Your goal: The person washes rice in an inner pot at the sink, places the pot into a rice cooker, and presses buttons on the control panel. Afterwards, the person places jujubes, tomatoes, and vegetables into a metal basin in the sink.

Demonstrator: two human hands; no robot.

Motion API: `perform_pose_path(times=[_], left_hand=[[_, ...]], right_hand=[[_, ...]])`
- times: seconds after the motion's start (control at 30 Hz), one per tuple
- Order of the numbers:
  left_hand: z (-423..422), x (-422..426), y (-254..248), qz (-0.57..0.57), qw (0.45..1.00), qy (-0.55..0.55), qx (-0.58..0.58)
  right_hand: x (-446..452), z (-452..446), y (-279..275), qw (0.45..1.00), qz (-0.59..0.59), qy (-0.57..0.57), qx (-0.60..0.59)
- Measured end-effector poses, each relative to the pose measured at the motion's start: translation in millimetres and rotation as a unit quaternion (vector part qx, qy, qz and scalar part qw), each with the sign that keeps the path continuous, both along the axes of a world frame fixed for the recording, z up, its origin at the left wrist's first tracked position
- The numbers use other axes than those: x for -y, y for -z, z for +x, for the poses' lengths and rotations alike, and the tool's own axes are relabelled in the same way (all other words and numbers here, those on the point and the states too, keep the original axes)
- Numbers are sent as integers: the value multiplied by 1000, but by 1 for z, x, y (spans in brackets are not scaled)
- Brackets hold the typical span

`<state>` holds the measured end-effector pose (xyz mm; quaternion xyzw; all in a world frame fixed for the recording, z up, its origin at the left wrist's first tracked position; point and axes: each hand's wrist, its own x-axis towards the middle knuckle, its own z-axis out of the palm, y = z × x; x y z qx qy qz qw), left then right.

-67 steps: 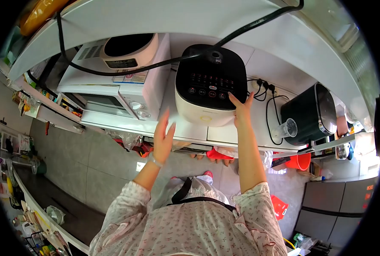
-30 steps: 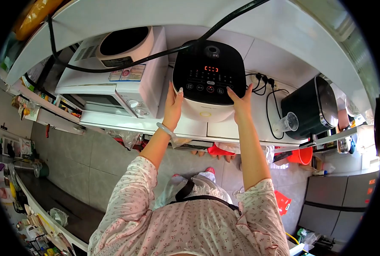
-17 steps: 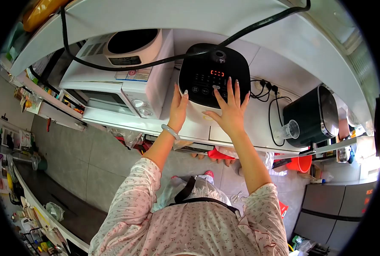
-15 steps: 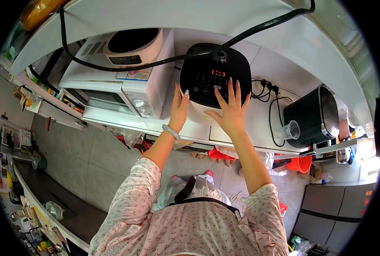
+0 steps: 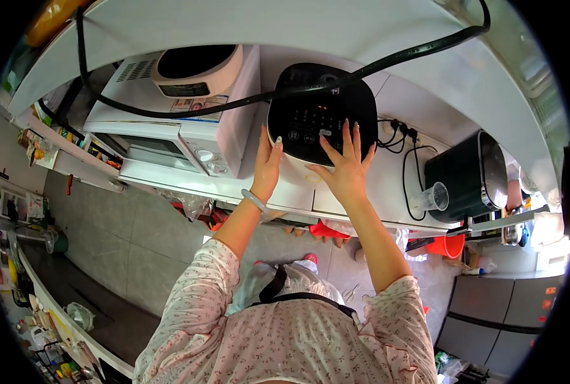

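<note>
A rice cooker [image 5: 350,104] with a glossy black top and a light body stands on the white shelf. Small red lights and rows of markings show on its touch panel [image 5: 316,121]. My left hand [image 5: 268,168] rests against the cooker's left side, fingers straight and thumb at the front edge of the lid. Spread over the front right of the panel is my right hand [image 5: 349,171]. Its index fingertip is at a lit key [image 5: 324,132], though whether it presses cannot be told. Neither hand holds anything.
A black cable [image 5: 413,51] hangs across the view in front of the cooker. To the left is a white microwave [image 5: 163,137] with a cream appliance [image 5: 198,82] on top. Plugs [image 5: 403,128], a clear plastic cup [image 5: 435,196] and a black appliance [image 5: 458,169] stand to the right.
The bright red bracket-like display on the cooker has given way to a few small red lights. Both hands keep nearly the same place; the view has shifted slightly.
</note>
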<state>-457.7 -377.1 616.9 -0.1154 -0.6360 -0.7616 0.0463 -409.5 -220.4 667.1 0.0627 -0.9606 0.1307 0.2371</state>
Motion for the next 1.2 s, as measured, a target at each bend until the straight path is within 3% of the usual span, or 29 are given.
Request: perform_pose_path(times=[0.2, 0.3, 0.33, 0.37, 0.4, 0.43, 0.5, 0.53, 0.6, 0.7, 0.77, 1.0, 1.2], left_hand=[[3, 7, -14, 59, 993, 61, 81], [15, 8, -10, 36, 994, -30, 95], [25, 8, -12, 41, 994, -39, 96], [38, 9, -16, 45, 997, -54, 42], [52, 9, -21, 45, 997, -69, -9], [65, 9, -27, 44, 996, -83, -2], [91, 6, -47, 27, 999, -25, 7], [105, 1, -66, 79, 996, 6, 30], [121, -7, -84, 139, 988, 54, 38], [133, -12, -98, 242, 966, 51, 78], [142, -10, -104, 249, 964, 18, 93], [172, 10, -96, 309, 942, -84, 101], [189, 53, -95, 336, 929, -82, 133]], right_hand=[[-3, 5, -6, 1000, -1, -12, 20], [-11, 23, -9, 949, -282, -140, -27], [-8, 34, -15, 949, -278, -149, -22], [0, 47, -24, 760, -597, -256, 28], [6, 59, -32, 454, -829, -316, 80], [9, 68, -41, 449, -830, -316, 95], [14, 79, -52, 199, -914, -300, 186], [14, 81, -49, 192, -912, -298, 205], [13, 80, -38, 109, -887, -369, 256], [16, 75, -24, 98, -853, -411, 308], [20, 75, -21, 129, -832, -420, 339], [55, 76, -4, 123, -785, -432, 427], [99, 84, 1, 137, -769, -437, 447]])
